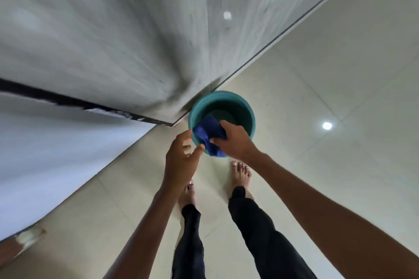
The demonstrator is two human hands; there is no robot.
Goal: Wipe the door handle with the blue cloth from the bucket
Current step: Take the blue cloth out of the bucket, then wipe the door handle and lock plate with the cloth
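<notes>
A teal bucket [240, 103] stands on the floor at the foot of a grey door [127, 36]. A blue cloth [209, 131] hangs over the bucket's near rim, and my right hand [235, 140] grips it from the right. My left hand [181, 161] hovers just left of the cloth with its fingers apart, the thumb tip close to the cloth's lower edge. The door handle is not in view.
Pale glossy floor tiles [328, 88] spread to the right, with a lamp reflection [327, 125]. My bare feet [241, 175] and dark trouser legs are right below the bucket. The door's dark bottom edge [68, 99] runs left, with a white wall [45, 154] beneath it.
</notes>
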